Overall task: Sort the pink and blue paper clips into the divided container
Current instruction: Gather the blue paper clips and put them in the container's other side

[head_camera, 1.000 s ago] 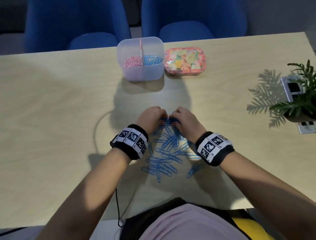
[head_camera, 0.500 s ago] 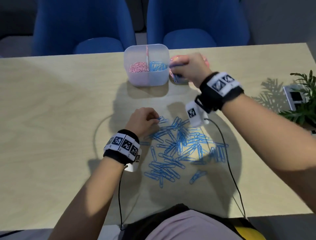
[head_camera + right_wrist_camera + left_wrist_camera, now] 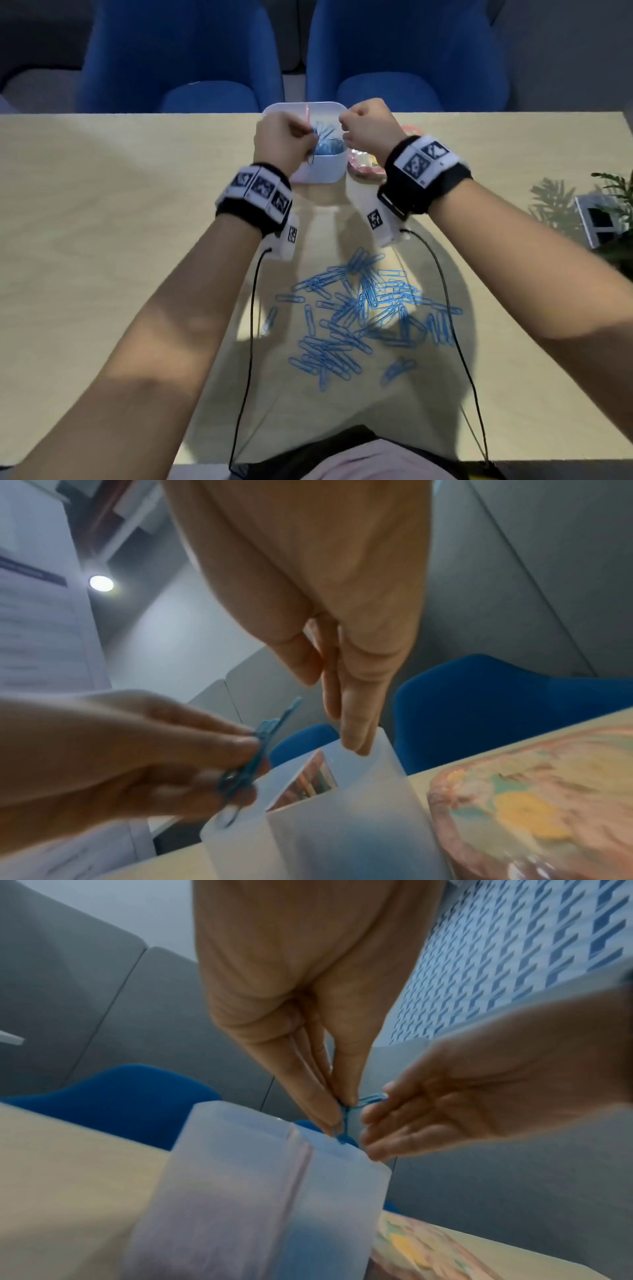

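Note:
The translucent divided container (image 3: 327, 171) stands at the far middle of the table, with blue clips (image 3: 329, 145) in its right compartment. Its left compartment is hidden behind my left hand (image 3: 308, 140). That hand hangs over the container and pinches a few blue paper clips (image 3: 344, 1110) between thumb and fingers, just above the rim (image 3: 329, 1146). My right hand (image 3: 346, 132) hovers over the right compartment with its fingers (image 3: 356, 734) straight and pointing down, holding nothing. A pile of blue paper clips (image 3: 363, 308) lies on the table near me.
A flowery pink tin (image 3: 534, 810) sits just right of the container. A potted plant (image 3: 616, 219) and a white device (image 3: 596, 219) stand at the table's right edge. Two blue chairs (image 3: 404, 58) are behind the table. Wrist cables (image 3: 251, 308) trail across the table.
My left hand has lifted off the pile and carried blue clips up over the container. My right hand, which held clips beside the container, now hangs over it with straight, empty fingers.

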